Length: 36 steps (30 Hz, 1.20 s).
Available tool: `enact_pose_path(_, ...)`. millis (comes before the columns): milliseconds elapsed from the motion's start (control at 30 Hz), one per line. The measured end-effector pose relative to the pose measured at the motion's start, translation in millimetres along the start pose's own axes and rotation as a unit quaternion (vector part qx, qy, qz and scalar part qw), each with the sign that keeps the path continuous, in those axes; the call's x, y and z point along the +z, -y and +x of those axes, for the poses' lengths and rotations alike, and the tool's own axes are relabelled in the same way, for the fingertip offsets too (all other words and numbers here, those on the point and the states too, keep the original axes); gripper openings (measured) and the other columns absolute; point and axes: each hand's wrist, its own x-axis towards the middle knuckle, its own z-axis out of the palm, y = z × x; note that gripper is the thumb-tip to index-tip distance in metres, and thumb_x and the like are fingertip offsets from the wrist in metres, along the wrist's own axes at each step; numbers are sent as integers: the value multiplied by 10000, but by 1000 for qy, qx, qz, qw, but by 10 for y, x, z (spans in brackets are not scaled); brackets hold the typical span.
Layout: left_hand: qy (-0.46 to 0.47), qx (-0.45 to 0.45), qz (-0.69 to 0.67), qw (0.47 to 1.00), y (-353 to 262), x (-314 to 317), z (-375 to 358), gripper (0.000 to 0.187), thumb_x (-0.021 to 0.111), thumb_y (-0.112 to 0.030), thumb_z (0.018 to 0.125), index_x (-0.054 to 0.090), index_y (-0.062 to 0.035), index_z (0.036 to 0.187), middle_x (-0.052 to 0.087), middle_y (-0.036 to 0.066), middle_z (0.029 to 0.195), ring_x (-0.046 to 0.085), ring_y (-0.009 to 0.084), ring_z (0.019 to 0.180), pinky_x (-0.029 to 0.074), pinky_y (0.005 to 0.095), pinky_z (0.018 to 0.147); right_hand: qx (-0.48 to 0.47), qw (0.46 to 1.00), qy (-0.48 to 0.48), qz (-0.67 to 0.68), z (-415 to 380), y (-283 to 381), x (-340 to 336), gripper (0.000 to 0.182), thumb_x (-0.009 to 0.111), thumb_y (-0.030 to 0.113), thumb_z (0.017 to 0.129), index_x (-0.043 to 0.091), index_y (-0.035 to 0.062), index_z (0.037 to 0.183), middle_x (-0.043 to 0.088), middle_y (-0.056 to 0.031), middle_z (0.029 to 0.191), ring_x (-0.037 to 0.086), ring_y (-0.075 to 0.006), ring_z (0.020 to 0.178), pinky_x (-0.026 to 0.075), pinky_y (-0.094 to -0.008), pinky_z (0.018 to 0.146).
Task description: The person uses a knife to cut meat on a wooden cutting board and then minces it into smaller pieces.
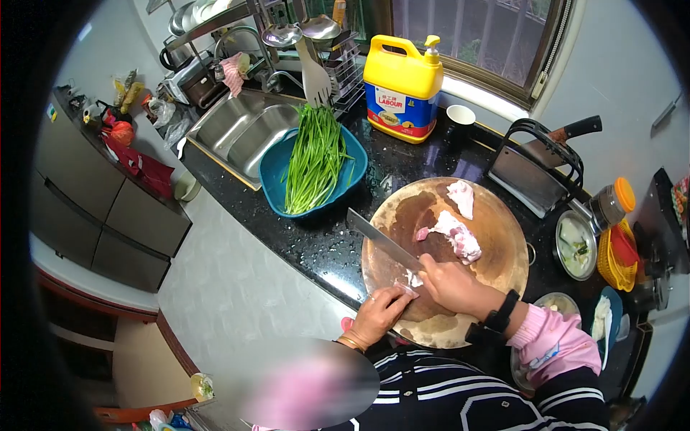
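Note:
My right hand (453, 286) is closed round the handle of a cleaver (382, 240), whose wide blade points to the far left across a round wooden chopping board (496, 215). With bent fingers, my left hand (379, 313) presses a small pale piece of meat (407, 289) onto the board's near left part, close to the blade. Part of that piece is hidden by the fingers. Farther back on the board lie a larger pink and white chunk of meat (458, 237) and a whitish piece of fat (461, 197).
A blue basin (269, 172) of green chives (316, 161) stands left of the board, beside the sink (241, 126). Behind are a yellow jug (402, 90) and a white cup (461, 115). A knife rack (535, 169) and a metal bowl (575, 244) stand to the right.

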Motion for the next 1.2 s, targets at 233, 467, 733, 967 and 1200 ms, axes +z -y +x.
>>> enact_pose_path(233,-44,5,22,999,-16,-45,45,313,726,-52,784,652,-76,1088,612,85,1006,618,266,898,514,348,765,-23,998,-39,-33,-343,-35,-41,166,535,123,944,447,12,1032,601,-239,663,610,-457,636,489,-514,554)
enact_pose_path(467,0,14,29,999,-26,-74,113,281,728,-89,810,648,-58,1077,632,94,994,623,282,898,514,357,778,8,988,-156,-9,-321,110,-230,160,536,113,944,462,12,1044,599,-255,699,615,-448,652,492,-512,569)
enact_pose_path(733,-37,18,17,999,-46,-62,10,256,725,-73,817,653,-56,1063,633,95,1001,625,279,897,521,362,775,-46,996,-54,-61,-647,144,-234,106,516,84,926,450,6,954,613,-223,678,629,-419,604,512,-490,523)
enact_pose_path(967,9,38,34,999,25,-53,-40,381,624,-63,795,630,-47,1176,616,97,1024,614,267,950,519,348,814,-50,987,34,-147,-1041,70,-123,91,493,40,863,452,17,941,614,-158,657,647,-346,566,524,-421,484)
enact_pose_path(1200,28,15,34,999,59,15,-106,377,605,-37,770,646,-39,1145,619,98,1010,616,274,933,523,340,821,-25,987,69,-146,-1156,30,-41,94,472,57,879,457,10,959,627,-170,734,661,-340,616,533,-412,506)
